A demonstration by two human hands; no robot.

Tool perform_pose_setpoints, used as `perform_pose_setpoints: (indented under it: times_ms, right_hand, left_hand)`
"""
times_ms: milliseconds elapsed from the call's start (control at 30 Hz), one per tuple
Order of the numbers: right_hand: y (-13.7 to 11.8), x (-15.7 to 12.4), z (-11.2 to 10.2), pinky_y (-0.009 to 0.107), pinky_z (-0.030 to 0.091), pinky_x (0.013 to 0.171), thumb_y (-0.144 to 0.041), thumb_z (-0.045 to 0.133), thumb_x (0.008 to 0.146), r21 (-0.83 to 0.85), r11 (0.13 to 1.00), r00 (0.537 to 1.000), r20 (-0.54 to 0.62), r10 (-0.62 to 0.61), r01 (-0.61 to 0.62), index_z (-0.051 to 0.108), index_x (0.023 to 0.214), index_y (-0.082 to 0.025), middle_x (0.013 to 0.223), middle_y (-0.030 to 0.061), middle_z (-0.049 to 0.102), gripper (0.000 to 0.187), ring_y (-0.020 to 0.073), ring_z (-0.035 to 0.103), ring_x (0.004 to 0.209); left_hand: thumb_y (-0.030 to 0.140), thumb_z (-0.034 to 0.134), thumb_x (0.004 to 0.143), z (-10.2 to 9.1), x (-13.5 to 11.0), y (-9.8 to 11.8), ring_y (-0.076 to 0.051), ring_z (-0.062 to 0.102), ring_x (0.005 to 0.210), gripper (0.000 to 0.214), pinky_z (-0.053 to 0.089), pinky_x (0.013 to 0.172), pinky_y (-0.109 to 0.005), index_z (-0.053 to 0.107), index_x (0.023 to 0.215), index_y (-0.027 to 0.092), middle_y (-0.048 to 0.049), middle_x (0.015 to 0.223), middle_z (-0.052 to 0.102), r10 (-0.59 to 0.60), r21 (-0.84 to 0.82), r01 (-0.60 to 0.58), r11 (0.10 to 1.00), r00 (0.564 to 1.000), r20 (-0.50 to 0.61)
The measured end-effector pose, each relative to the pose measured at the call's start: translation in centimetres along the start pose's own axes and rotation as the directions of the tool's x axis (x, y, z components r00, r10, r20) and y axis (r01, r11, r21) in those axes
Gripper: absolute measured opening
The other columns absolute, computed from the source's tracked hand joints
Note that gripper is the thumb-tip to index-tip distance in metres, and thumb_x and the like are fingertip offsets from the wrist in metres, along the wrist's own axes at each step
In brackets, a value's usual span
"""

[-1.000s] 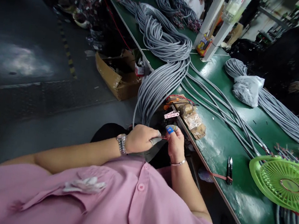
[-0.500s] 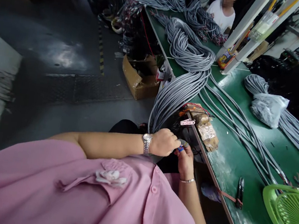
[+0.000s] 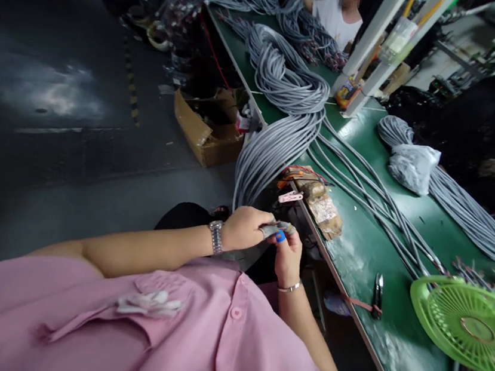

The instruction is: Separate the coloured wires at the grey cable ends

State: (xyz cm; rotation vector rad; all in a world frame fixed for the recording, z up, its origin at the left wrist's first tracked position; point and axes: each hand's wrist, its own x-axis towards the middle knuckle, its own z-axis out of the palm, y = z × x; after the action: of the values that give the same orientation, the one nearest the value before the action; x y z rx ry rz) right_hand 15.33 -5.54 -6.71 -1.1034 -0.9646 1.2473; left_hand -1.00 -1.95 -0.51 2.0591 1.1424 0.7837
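Observation:
My left hand (image 3: 244,228), with a metal watch on its wrist, is closed in front of my body, its fingertips in a pinch. My right hand (image 3: 289,259), wearing a bracelet, meets it from the right, also pinching. A blue wrap (image 3: 280,236) sits on my right thumb. Between the fingertips shows a small grey cable end (image 3: 286,227) with bits of colour, too small to make out fully. Just beyond my hands, a thick bundle of grey cables (image 3: 274,147) hangs over the table edge.
The green table (image 3: 358,235) carries a taped wooden block (image 3: 323,210), a pink clip (image 3: 290,197), cutters (image 3: 378,295), a green fan (image 3: 473,327) and a plastic bag (image 3: 413,168). A cardboard box (image 3: 207,126) stands on the floor. A person (image 3: 337,22) is across the table.
The view has shifted, so the table and cables sit further left. My fingers have turned, showing more of the blue wrap and grey piece. The person across has an arm stretched out.

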Motion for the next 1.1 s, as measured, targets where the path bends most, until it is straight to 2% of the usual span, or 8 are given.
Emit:
perform_pose_setpoints:
  times_ms: [100, 200, 400, 567, 633, 767, 933, 1100]
  right_hand:
    - [-0.6, 0.0, 0.2, 0.028, 0.048, 0.067, -0.037, 0.07, 0.079, -0.05, 0.997, 0.998, -0.01, -0.058, 0.058, 0.068, 0.092, -0.02, 0.083, 0.0017, 0.066, 0.022, 0.0131, 0.056, 0.067]
    - [-1.1, 0.1, 0.4, 0.028, 0.05, 0.068, -0.039, 0.07, 0.078, -0.076, 0.996, 0.998, 0.035, -0.054, 0.056, 0.068, 0.097, -0.022, 0.086, 0.002, 0.067, 0.026, 0.0133, 0.056, 0.067]
    - [-1.6, 0.6, 0.5, 0.026, 0.047, 0.062, -0.04, 0.07, 0.077, -0.098, 0.995, 0.999, 0.026, -0.034, 0.036, 0.067, 0.085, -0.02, 0.077, 0.0003, 0.064, 0.022, 0.0125, 0.053, 0.064]
    - [-2.4, 1.2, 1.2, 0.024, 0.043, 0.058, -0.035, 0.07, 0.073, -0.063, 0.998, 1.0, -0.017, 0.014, -0.015, 0.063, 0.074, -0.019, 0.066, -0.0027, 0.058, 0.017, 0.0111, 0.049, 0.059]
    - [-3.3, 1.4, 1.7, 0.024, 0.042, 0.057, -0.033, 0.07, 0.072, -0.05, 0.999, 1.0, 0.0, 0.016, -0.016, 0.062, 0.072, -0.019, 0.064, -0.0036, 0.057, 0.016, 0.0106, 0.049, 0.057]
    - [-5.1, 2.1, 2.5, 0.024, 0.042, 0.056, -0.033, 0.072, 0.072, -0.068, 0.998, 0.993, 0.114, -0.009, 0.017, 0.063, 0.072, -0.019, 0.063, -0.003, 0.058, 0.016, 0.0112, 0.05, 0.057]
    - [-5.3, 2.8, 2.6, 0.024, 0.043, 0.058, -0.035, 0.072, 0.074, -0.086, 0.996, 0.996, 0.077, -0.032, 0.039, 0.066, 0.076, -0.018, 0.069, -0.0018, 0.061, 0.018, 0.0107, 0.05, 0.06]
    - [-4.6, 2.7, 2.8, 0.023, 0.042, 0.058, -0.032, 0.071, 0.075, -0.068, 0.997, 0.998, 0.038, -0.043, 0.045, 0.065, 0.076, -0.018, 0.067, -0.0029, 0.06, 0.016, 0.0098, 0.049, 0.059]
  left_hand:
    - [0.033, 0.061, 0.081, 0.3, 0.2, -0.3, -0.015, 0.058, 0.055, 0.023, 0.04, 0.054, -0.025, 0.067, 0.065, 0.018, -0.0036, 0.06, 0.067, -0.188, -0.39, 0.205, 0.898, 0.979, 0.08]
    - [0.029, 0.066, 0.075, 0.5, 0.4, -0.3, -0.015, 0.059, 0.054, 0.019, 0.045, 0.057, -0.026, 0.066, 0.062, 0.016, -0.005, 0.059, 0.068, -0.314, -0.599, 0.331, 0.729, 0.94, 0.138]
    - [0.024, 0.067, 0.07, 0.8, 0.4, -0.3, -0.016, 0.061, 0.053, 0.013, 0.045, 0.056, -0.026, 0.066, 0.062, 0.014, -0.0066, 0.057, 0.068, -0.384, -0.686, 0.388, 0.615, 0.908, 0.169]
    - [0.028, 0.068, 0.072, 0.9, 0.1, -0.7, -0.018, 0.063, 0.056, 0.014, 0.048, 0.059, -0.028, 0.067, 0.067, 0.014, -0.0074, 0.061, 0.07, -0.357, -0.719, 0.454, 0.526, 0.885, 0.297]
    - [0.028, 0.07, 0.072, 0.6, 0.0, -0.8, -0.017, 0.063, 0.057, 0.014, 0.048, 0.058, -0.028, 0.068, 0.068, 0.015, -0.0068, 0.063, 0.07, -0.326, -0.687, 0.44, 0.578, 0.897, 0.3]
    - [0.026, 0.072, 0.071, 0.1, -0.1, -0.7, -0.016, 0.06, 0.057, 0.013, 0.046, 0.057, -0.026, 0.069, 0.065, 0.015, -0.0055, 0.063, 0.07, -0.248, -0.617, 0.303, 0.726, 0.953, 0.176]
    - [0.026, 0.068, 0.074, 0.3, -0.2, -0.6, -0.017, 0.062, 0.057, 0.015, 0.047, 0.06, -0.028, 0.07, 0.067, 0.013, -0.007, 0.062, 0.07, -0.328, -0.784, 0.225, 0.578, 0.944, 0.029]
    - [0.025, 0.067, 0.074, 0.6, 0.0, -0.9, -0.016, 0.06, 0.055, 0.015, 0.045, 0.057, -0.027, 0.067, 0.066, 0.013, -0.0065, 0.059, 0.068, -0.364, -0.824, 0.239, 0.514, 0.93, 0.042]
